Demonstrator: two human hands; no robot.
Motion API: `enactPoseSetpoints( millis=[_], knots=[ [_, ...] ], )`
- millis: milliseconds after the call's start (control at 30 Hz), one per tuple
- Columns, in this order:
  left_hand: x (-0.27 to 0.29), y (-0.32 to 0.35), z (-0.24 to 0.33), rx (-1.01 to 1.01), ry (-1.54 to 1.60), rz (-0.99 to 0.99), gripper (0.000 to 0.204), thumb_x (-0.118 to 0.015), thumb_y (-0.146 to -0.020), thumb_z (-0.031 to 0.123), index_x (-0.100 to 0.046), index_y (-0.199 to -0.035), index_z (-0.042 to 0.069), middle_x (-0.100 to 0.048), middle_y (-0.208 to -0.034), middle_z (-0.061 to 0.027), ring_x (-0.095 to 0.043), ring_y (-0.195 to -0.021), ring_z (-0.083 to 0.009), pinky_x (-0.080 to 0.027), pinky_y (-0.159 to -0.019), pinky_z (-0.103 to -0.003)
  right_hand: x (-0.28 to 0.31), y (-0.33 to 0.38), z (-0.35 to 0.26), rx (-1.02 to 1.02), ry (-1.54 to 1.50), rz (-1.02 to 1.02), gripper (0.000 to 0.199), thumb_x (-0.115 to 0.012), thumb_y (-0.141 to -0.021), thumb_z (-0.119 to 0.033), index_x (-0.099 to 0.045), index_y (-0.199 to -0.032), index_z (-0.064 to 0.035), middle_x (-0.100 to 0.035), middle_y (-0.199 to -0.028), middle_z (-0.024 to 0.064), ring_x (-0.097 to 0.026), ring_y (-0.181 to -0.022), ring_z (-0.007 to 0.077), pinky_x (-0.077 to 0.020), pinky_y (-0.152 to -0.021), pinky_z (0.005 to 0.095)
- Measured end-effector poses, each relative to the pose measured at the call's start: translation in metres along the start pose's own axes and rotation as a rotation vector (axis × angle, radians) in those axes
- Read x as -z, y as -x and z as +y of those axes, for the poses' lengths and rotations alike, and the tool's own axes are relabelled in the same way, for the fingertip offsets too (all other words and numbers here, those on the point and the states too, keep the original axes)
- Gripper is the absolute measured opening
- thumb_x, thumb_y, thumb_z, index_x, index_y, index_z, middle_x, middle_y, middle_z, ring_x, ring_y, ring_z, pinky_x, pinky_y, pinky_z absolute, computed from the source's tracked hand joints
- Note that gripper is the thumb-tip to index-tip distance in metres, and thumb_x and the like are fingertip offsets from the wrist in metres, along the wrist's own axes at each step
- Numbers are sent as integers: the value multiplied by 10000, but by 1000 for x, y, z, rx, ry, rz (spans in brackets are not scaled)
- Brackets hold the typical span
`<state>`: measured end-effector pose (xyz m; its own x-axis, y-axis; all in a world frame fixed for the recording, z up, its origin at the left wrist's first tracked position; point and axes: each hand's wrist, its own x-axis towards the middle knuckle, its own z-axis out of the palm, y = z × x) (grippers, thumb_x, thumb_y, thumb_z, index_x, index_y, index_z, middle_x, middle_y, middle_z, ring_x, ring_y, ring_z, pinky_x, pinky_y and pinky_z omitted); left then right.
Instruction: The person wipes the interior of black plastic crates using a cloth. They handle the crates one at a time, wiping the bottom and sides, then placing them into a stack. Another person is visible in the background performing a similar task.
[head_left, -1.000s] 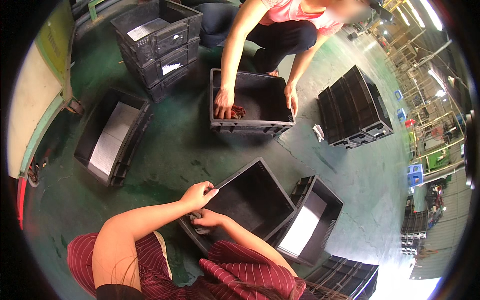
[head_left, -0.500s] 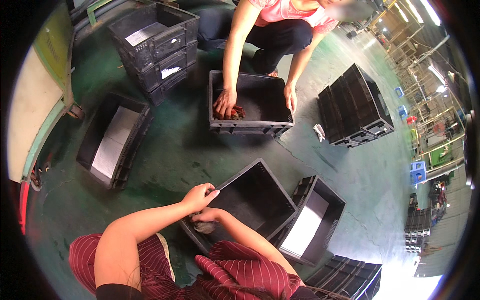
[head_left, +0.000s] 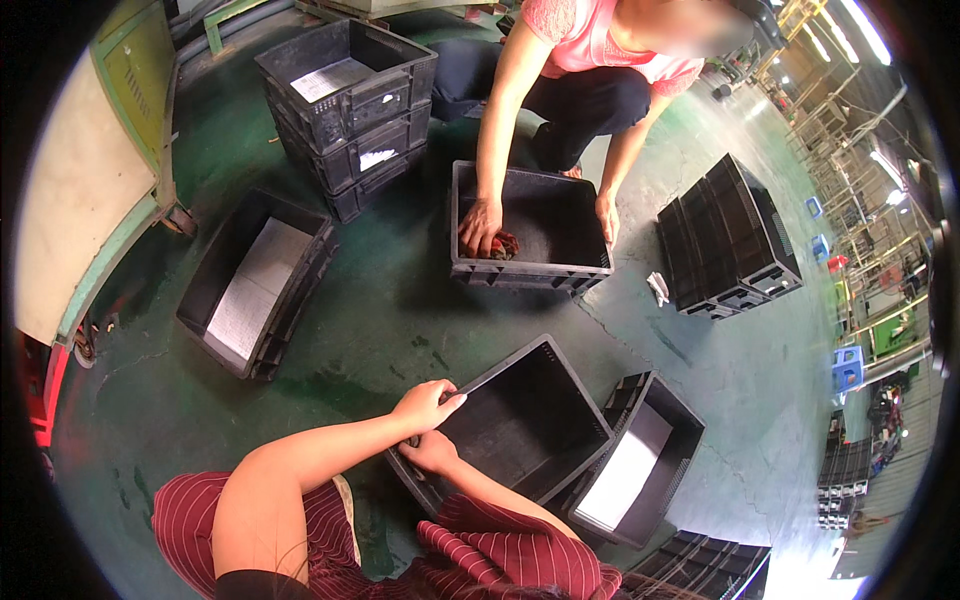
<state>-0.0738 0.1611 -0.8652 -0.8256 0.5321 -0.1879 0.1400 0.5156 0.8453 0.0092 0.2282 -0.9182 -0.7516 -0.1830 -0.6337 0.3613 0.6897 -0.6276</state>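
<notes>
A tilted black plastic crate (head_left: 510, 430) is in front of me, partly resting against another crate. My left hand (head_left: 425, 406) has its fingers curled over the crate's upper left rim, thumb toward the inside. Just below it, my right hand (head_left: 430, 453) is closed at the same left wall. A small bit of grey rag (head_left: 412, 441) shows by its fingertips; the rest is hidden. Across from me, a crouching person in a pink top presses a red and dark rag (head_left: 505, 246) into another black crate (head_left: 530, 280), steadying its right side with the other hand.
Beside my crate stands a black crate (head_left: 685, 430) with white paper inside. Another paper-lined crate (head_left: 300, 290) is at left. Crate stacks stand at the back left (head_left: 345, 110) and right (head_left: 725, 240). Crumpled white paper (head_left: 657, 289) lies on the green floor. A cabinet (head_left: 95, 190) borders the left.
The whole view has shifted a little. My right hand has turned up toward the crate's left rim, and the grey rag that showed below it is now mostly hidden. My left hand keeps its grip.
</notes>
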Motion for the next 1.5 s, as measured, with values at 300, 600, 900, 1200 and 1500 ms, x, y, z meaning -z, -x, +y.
enactPoseSetpoints(
  millis=[300, 600, 900, 1200, 1500],
  knots=[
    [2, 0, 4, 21, 6, -11, 363, -543, -799, 314, -552, -910, -31, -589, -836, -172, -569, -759, -265, -441, -685, -346, 6, 6, -7, -15, 14, 39, 513, -534, -685, -459, -583, -942, -18, -603, -861, 201, -582, -828, 324, -450, -723, 399],
    [0, -1, 0, -11, -7, 9, 356, -546, -798, 311, -555, -904, -28, -587, -812, -164, -565, -731, -256, -440, -664, -341, 3, 1, -2, -27, -15, 20, 511, -556, -672, -430, -574, -974, -18, -600, -881, 204, -578, -843, 323, -445, -740, 392],
    [1, 0, 5, 48, -19, -27, 378, -534, -798, 342, -563, -877, -27, -582, -820, -164, -560, -746, -267, -438, -676, -347, 5, 2, 0, 46, -63, 55, 506, -563, -653, -422, -569, -974, -31, -594, -911, 199, -566, -883, 320, -440, -756, 402],
    [2, 1, 5, 65, -38, -33, 410, -518, -796, 383, -569, -885, -14, -586, -857, -173, -564, -806, -296, -439, -720, -367, 6, 3, 0, 6, -67, 20, 511, -558, -662, -419, -560, -994, -31, -589, -923, 206, -561, -891, 328, -434, -769, 406],
    [3, -6, -4, 8, -5, 5, 409, -525, -793, 375, -566, -885, -22, -587, -865, -170, -564, -808, -299, -440, -709, -361, 30, 18, -8, 47, -167, -106, 526, -549, -681, -512, -621, -883, -32, -615, -785, 186, -592, -782, 323, -451, -722, 395]
  ],
)
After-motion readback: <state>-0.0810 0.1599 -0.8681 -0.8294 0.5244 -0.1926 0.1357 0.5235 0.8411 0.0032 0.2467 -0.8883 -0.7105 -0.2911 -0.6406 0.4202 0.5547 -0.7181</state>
